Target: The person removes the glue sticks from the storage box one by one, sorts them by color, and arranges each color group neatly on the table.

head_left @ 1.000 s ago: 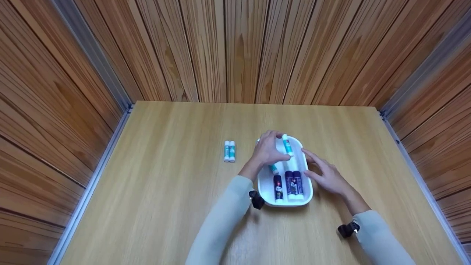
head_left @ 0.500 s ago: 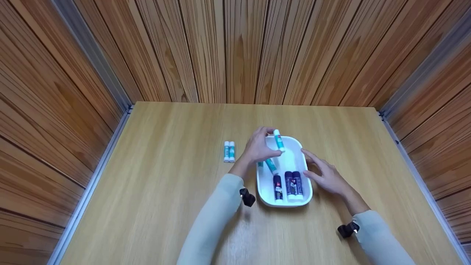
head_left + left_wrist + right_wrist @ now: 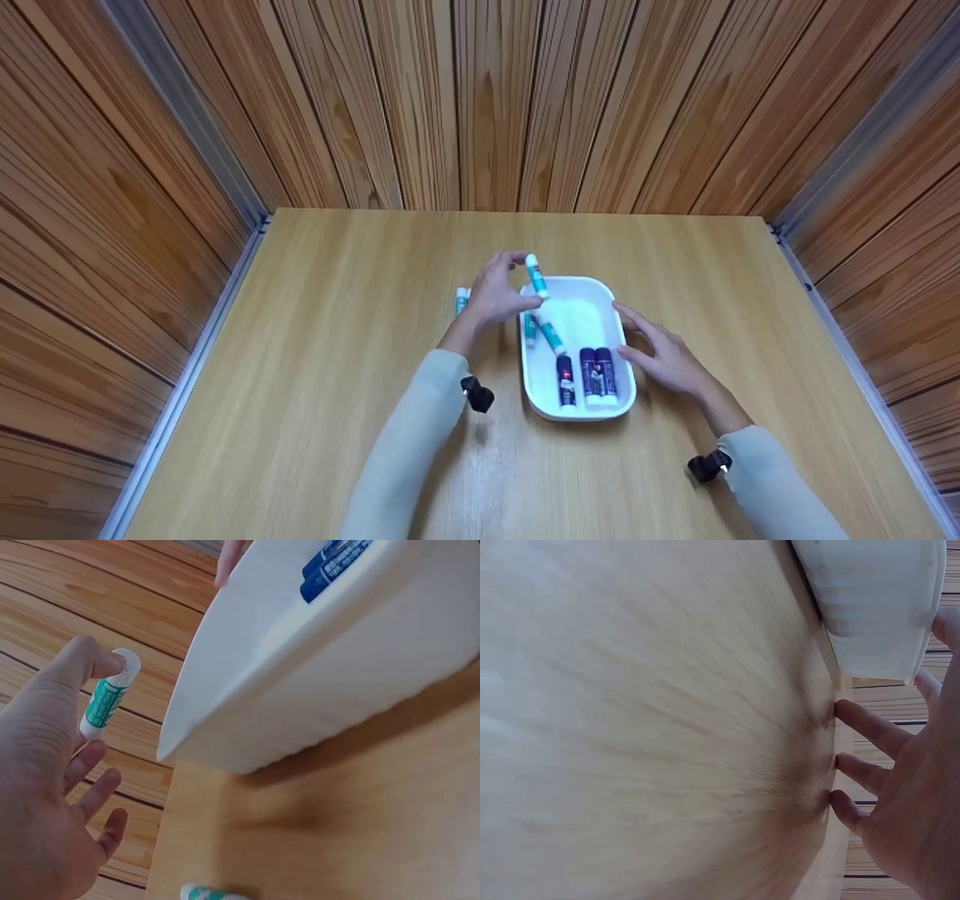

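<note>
My left hand pinches a teal-and-white glue stick by its ends, between thumb and finger, above the left far rim of a white tray. The left wrist view shows the held glue stick raised beside the tray's wall. Two teal glue sticks, one upright along the left wall and one slanted, lie in the tray. Nearer are a dark glue stick and a purple pair. My right hand touches the tray's right rim with thumb and forefinger, other fingertips on the table.
Left of the tray, another teal glue stick lies on the table, partly covered by my left hand. Wooden plank walls enclose the table at the back and both sides.
My left hand has carried the glue stick leftward and up from inside the tray to its left rim, uncovering the teal sticks below. The right hand keeps its place.
</note>
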A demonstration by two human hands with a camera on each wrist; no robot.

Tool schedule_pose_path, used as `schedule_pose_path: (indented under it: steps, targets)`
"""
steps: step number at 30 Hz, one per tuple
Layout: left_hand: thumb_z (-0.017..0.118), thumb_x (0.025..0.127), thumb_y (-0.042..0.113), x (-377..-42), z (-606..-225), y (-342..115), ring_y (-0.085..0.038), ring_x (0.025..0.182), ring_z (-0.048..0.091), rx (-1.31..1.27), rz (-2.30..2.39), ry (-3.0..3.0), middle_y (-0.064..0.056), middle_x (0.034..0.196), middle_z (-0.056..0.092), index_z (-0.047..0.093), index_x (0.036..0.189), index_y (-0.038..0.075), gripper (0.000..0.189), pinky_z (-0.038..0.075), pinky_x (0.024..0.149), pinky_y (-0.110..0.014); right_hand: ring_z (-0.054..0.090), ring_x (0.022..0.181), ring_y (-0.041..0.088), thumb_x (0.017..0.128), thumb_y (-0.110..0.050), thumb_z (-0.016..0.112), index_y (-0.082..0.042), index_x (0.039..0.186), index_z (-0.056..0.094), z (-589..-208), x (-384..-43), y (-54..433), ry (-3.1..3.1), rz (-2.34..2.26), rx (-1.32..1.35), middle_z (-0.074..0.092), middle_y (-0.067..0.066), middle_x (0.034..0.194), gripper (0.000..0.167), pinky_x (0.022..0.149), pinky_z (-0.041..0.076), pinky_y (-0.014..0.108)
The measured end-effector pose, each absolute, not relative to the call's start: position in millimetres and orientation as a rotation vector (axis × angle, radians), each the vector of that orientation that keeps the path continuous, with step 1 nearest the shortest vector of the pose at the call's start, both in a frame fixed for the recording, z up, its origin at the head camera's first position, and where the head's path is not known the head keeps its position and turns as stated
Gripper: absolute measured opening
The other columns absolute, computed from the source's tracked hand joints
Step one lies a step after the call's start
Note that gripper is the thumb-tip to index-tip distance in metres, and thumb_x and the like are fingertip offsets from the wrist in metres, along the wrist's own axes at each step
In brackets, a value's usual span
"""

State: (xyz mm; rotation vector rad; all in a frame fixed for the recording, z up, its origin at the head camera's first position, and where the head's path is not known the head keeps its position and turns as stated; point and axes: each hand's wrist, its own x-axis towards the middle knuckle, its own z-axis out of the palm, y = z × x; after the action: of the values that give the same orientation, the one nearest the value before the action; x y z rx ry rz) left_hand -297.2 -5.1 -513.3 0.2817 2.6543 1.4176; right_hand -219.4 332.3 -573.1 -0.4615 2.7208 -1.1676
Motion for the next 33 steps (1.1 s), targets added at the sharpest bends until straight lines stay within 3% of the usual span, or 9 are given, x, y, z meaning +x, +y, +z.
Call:
schedule_pose_path:
  steps: [10, 33]
  targets:
    - [0.093, 0.093, 0.029, -300.1, -518.2, -34.0, -0.032, 0.157, 0.05, 0.268, 1.435, 2.641, -0.005, 0.165, 0.055, 0.053, 0.161, 0.022, 0.079, 0.047, 0.13, -0.057, 0.047, 0.163, 0.05, 0.115, -0.032, 0.065, -0.032, 0.18, 0.027, -573.3, -219.7, 332.4, 2.729, -1.165, -0.479, 0.054, 0.023, 0.172, 0.076, 0.133, 0.028, 0.082]
    - [0.091, 0.094, 0.022, -306.1, -529.1, -117.1, -0.035, 0.158, 0.049, 0.299, 1.299, 2.621, -0.007, 0.164, 0.054, 0.05, 0.161, 0.018, 0.078, 0.049, 0.128, -0.058, 0.044, 0.164, 0.051, 0.115, -0.034, 0.064, -0.034, 0.18, 0.026, -573.0, -219.8, 331.9, 2.725, -1.158, -0.453, 0.055, 0.022, 0.171, 0.075, 0.132, 0.023, 0.085]
